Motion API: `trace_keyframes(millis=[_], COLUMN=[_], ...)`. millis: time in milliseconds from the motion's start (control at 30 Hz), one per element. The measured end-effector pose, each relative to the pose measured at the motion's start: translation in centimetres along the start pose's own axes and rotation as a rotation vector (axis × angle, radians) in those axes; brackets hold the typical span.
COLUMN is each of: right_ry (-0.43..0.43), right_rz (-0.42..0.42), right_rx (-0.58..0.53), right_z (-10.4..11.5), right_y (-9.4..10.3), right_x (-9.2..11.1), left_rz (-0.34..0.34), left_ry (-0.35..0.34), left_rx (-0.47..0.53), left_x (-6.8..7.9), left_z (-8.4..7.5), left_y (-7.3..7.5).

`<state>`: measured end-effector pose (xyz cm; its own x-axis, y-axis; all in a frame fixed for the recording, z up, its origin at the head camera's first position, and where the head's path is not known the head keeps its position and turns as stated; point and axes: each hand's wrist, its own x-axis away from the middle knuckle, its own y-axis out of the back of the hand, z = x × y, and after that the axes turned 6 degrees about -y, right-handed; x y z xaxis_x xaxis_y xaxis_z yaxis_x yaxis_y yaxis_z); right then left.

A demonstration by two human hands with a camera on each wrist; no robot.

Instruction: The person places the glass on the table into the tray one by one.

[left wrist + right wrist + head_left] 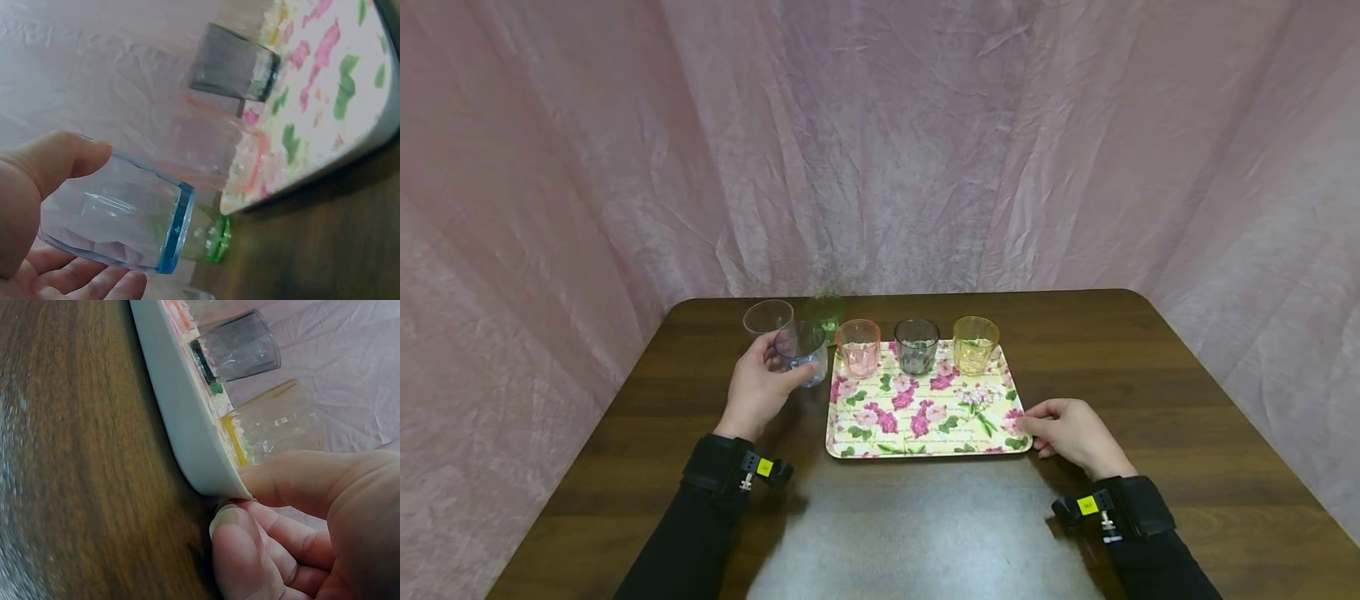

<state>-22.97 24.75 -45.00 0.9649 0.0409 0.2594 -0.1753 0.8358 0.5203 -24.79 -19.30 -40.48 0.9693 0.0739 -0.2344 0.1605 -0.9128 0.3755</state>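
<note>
My left hand (757,389) grips a clear blue-tinted glass (119,209), thumb on one side and fingers on the other, just left of a floral tray (895,425). In the left wrist view the glass's thick blue base (176,228) points toward the tray side. My right hand (1071,432) pinches the tray's near right corner between thumb and fingers, as the right wrist view shows. Along the tray's far side stand a pink glass (859,350), a grey glass (917,348) and a yellow glass (975,346).
Behind the held glass, a green glass (826,315) and a clear glass (767,317) stand on the brown wooden table (1150,375), left of the tray. A pink curtain (880,150) hangs beyond the table's far edge.
</note>
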Motion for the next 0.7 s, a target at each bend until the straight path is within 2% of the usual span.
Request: trace_keyframes(millis=[267, 700], right_ry=[0.012, 0.000], right_rz=[-0.004, 0.001], right_rx=[-0.008, -0.008], right_z=[-0.1, -0.3], right_y=[0.0, 0.1], right_x=[0.1, 0.0], left_rz=[0.022, 0.094], left_ry=[-0.059, -0.048], left_rx=[0.008, 0.014], left_x=[-0.1, -0.1], left_z=[-1.9, -3.8], left_y=[-0.4, -1.1])
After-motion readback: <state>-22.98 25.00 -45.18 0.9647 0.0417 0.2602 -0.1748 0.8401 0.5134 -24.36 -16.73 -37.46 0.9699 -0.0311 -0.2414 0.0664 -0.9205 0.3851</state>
